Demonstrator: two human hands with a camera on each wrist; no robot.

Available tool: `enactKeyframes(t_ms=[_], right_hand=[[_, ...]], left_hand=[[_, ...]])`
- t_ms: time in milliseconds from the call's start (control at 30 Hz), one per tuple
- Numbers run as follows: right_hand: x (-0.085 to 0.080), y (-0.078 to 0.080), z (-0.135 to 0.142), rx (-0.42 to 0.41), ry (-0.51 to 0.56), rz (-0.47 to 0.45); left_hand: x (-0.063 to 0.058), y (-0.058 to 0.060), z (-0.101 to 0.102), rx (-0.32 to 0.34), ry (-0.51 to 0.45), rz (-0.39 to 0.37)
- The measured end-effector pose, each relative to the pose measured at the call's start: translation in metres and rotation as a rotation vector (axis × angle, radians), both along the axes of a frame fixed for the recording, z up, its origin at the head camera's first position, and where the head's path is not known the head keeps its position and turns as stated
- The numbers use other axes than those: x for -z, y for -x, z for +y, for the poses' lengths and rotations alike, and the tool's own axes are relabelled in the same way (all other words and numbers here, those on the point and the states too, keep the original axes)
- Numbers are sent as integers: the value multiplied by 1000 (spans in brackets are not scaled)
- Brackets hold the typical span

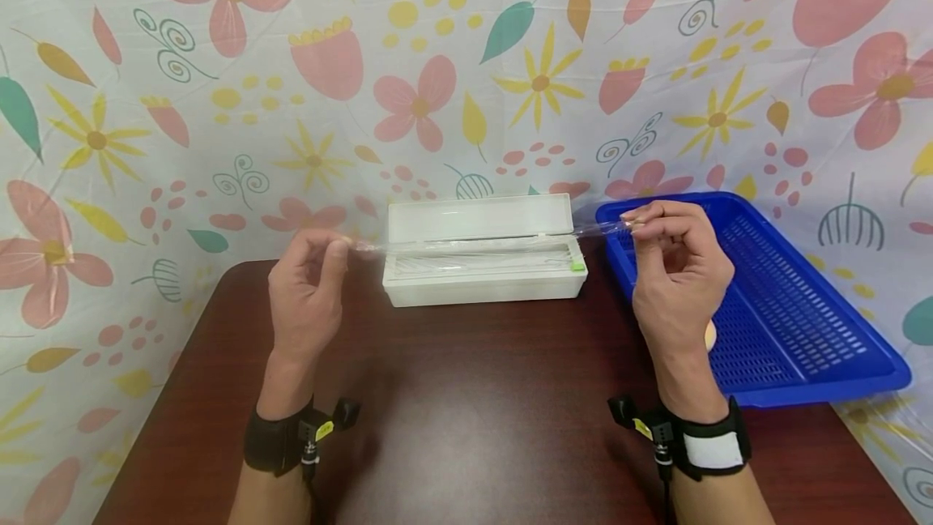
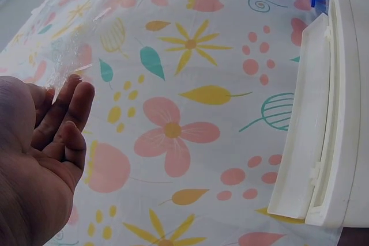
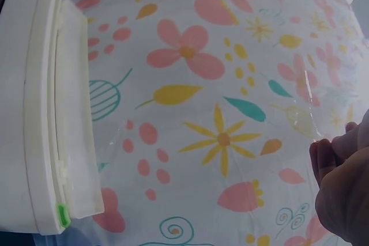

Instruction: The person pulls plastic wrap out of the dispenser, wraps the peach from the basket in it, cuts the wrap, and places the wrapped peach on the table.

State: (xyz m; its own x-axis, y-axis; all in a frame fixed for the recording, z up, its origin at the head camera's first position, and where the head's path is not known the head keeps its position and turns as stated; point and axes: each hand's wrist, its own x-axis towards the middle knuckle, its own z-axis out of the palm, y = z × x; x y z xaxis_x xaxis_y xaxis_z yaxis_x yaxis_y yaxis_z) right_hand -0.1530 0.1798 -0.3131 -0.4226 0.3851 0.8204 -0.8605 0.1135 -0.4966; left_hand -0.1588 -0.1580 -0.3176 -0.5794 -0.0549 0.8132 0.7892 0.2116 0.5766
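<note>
Up above the brown worktop (image 1: pixel 466 395), both hands are lifted and each one pinches a corner of a thin see-through sheet of cling film (image 1: pixel 481 243). The left hand (image 1: pixel 306 298) has its fingers curled in, and its thumb and fingertips nip the left edge of the film. From the left wrist view the fingers (image 2: pixel 69 113) look only loosely bent, with the crinkly film (image 2: pixel 72 50) rising just past the fingertips. The right hand (image 1: pixel 674 274) is bunched up too, and its thumb and first fingers squeeze the right edge of the film. In the right wrist view the fingertips (image 3: pixel 328 156) touch a shiny curl of the film (image 3: pixel 302 116).

The film is pulled tight between the two hands, and it comes out of a long white box (image 1: pixel 484 253) that sits on the worktop between them, a little farther away. Its lid stands open at the back. A small green tab (image 1: pixel 578 266) shows on the end of the box near the right hand.

Just past the right hand lies a blue basket (image 1: pixel 802 322) with little holes, partly hanging off the worktop. A cloth with pink flowers and yellow stars (image 1: pixel 466 63) hangs behind everything. Each wrist wears a black strap. No words or labels can be read anywhere.
</note>
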Motion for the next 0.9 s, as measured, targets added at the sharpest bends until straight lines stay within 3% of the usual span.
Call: enactKeyframes(t_ms=[433,633,900], right_hand=[[0,0,1,-32,-13,12],[2,-1,3,-147,-123,-40],[3,-2,2,-170,-197,-62]], left_hand=[[-2,-1,0,-4,2,4],[0,-1,0,-6,-2,2],[0,0,0,9,-6,11]])
